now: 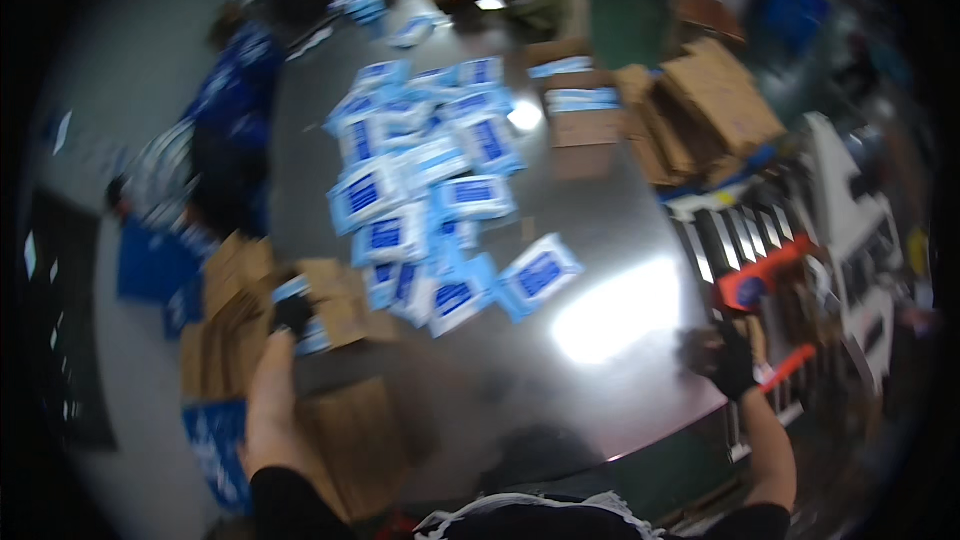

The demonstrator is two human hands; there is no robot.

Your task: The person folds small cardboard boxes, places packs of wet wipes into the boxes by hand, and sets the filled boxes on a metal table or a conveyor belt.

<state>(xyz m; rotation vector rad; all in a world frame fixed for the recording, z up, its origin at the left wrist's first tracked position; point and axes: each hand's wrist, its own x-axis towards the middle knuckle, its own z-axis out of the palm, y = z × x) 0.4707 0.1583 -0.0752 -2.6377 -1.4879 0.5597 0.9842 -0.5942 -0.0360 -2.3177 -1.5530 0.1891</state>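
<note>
One metal worktop (560,240). At least two open cartons: left-edge carton (335,290), far-right-edge carton (585,132). Packets (474,198) mid-worktop: judged light, soft, slippery, best taken by both sides; roughly twenty, too overlapped for exact count. Well apart: left hand (292,315) at left-edge carton, right hand (733,360) by near right corner; too blurred to tell grip.

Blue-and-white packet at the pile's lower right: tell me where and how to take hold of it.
Probably best pinched by its right end, the packet approached from the right by the right hand: it lies skewed, that end faces bare table, and its left end is crowded by the pile.
</note>
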